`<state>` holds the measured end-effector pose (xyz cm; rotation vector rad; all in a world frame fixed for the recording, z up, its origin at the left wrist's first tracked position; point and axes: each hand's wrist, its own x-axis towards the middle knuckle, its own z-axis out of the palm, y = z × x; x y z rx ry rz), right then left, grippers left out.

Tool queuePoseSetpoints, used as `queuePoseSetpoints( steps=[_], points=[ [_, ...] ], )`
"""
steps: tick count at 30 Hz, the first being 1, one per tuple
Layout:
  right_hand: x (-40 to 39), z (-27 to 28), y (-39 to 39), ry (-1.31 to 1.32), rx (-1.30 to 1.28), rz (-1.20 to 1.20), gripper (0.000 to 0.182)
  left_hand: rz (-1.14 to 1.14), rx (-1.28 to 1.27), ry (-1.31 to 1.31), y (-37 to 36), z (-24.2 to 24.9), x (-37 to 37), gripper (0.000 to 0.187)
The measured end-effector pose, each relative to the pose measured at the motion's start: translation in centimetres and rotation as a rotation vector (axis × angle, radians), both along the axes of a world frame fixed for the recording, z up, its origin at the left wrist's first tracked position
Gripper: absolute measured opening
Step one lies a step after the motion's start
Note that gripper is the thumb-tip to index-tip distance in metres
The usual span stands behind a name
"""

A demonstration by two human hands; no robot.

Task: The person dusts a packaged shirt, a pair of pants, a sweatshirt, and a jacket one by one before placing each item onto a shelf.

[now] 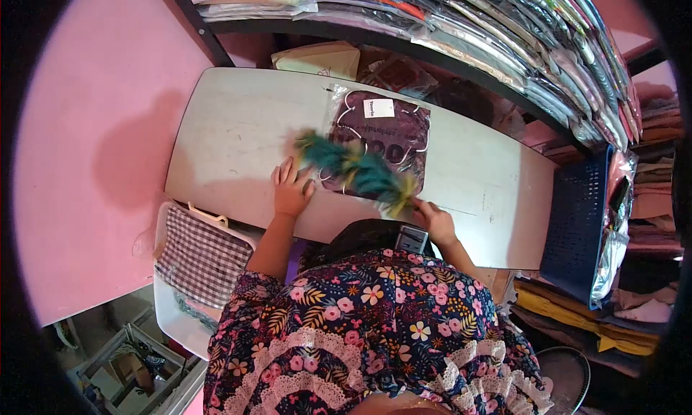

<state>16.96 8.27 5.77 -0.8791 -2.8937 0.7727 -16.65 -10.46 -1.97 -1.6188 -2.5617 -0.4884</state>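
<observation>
On the white table (231, 119) lie a bagged garment (395, 135) and my loose left hand (291, 188); over it my right hand (431, 217) clutches a duster (355, 168). Behind the table, a packed shelf (303, 27); left of it, a pink wall (86, 127).

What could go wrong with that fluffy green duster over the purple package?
The duster, blurred and held in the right hand, might nudge the purple package out of place on the table. It could also bump the left hand, which is close to its far end. And any dust might drift onto the checked cloth beside the table.
</observation>
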Motion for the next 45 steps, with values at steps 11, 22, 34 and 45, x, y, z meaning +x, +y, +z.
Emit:
queuePoseSetpoints(
  steps=[11,22,34,45],
  points=[
    [3.6,-1.0,-2.3,0.219,-0.074,-0.255,0.035,-0.014,0.123,0.033,0.4,2.4,0.6,0.040],
    [6.2,-1.9,-5.2,0.332,-0.289,-0.592,0.034,-0.035,0.102,0.057,0.4,2.9,0.4,0.041],
    [5.6,-3.5,-6.6,0.416,-0.263,-0.309,0.035,-0.018,0.064,0.051,0.4,2.6,0.2,0.044],
    [2.3,-2.9,-4.3,0.341,-0.560,-0.405,0.033,0.078,0.287,-0.153,0.2,3.8,1.2,0.061]
  ],
)
